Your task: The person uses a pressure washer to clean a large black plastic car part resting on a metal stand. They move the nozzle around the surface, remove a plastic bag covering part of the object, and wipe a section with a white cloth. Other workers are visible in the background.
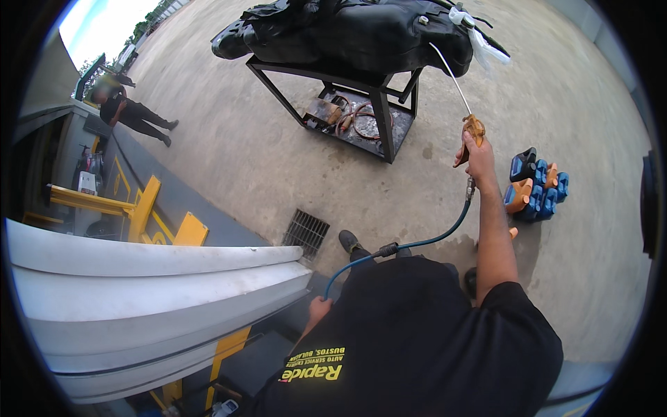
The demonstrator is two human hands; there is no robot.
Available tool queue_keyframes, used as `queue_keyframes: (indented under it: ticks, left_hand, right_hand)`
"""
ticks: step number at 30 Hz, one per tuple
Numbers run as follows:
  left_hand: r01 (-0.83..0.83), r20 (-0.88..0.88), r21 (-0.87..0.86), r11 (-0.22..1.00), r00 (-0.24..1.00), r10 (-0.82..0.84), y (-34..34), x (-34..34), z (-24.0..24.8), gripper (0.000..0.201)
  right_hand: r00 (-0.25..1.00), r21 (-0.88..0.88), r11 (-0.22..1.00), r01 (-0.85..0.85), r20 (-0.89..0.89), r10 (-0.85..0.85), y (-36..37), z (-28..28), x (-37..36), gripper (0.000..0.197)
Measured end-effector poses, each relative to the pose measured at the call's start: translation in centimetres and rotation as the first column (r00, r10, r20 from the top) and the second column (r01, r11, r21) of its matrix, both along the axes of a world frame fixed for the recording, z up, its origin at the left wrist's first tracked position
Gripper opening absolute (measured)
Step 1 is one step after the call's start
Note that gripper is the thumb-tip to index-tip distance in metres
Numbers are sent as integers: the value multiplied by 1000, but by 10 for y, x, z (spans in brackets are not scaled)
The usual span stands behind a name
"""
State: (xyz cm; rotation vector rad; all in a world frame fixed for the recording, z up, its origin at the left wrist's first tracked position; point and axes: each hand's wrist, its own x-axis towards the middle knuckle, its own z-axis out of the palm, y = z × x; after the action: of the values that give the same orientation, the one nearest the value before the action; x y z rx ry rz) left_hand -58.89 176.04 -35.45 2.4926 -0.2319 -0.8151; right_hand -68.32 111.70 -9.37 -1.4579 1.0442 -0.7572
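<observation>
My right hand (479,161), arm stretched forward, is closed round the handle of an orange air blow gun (474,128). Its long thin metal nozzle (453,78) reaches up to the right end of a big black moulded tank (333,43); whether the tip touches it I cannot tell. From the gun's base a blue air hose (445,236) curves down and left past a dark coupling (387,249). My left hand (319,310), low beside my body, is wrapped round that hose. White plastic or cloth (481,43) is tied at the tank's right end.
A black metal stand (381,118) carries the tank; coiled hose (365,119) lies on its lower shelf. Several blue and orange jugs (535,198) stand on the concrete at right. A floor grate (306,233), white ribbed panel (167,278) and yellow frame (142,208) are left. Another person (125,104) stands far left.
</observation>
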Motion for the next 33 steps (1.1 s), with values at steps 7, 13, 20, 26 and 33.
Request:
queue_keyframes:
  ticks: [7, 13, 20, 26, 33]
  left_hand:
    - [26, -55, 44, 999, 998, -24, -20, 4, 9, 38]
    - [23, -25, -166, 986, 999, -27, 26, 7, -53, 39]
    - [-38, -44, -40, 998, 998, 36, -4, 1, -8, 48]
    - [-31, -103, 66, 997, 994, 37, -18, -5, 8, 52]
    - [-79, 32, 18, 997, 996, 78, -23, -37, 28, 50]
  right_hand:
    - [997, 52, 996, -69, -43, 72, -14, 24, -2, 33]
    - [969, 84, 965, -248, 20, 247, 7, 40, 25, 32]
    - [982, 25, 981, -190, 23, 190, 29, 72, 66, 26]
    - [905, 13, 911, -412, -112, 411, 31, 53, 86, 30]
    - [731, 238, 730, -641, -102, 675, 33, 23, 65, 30]
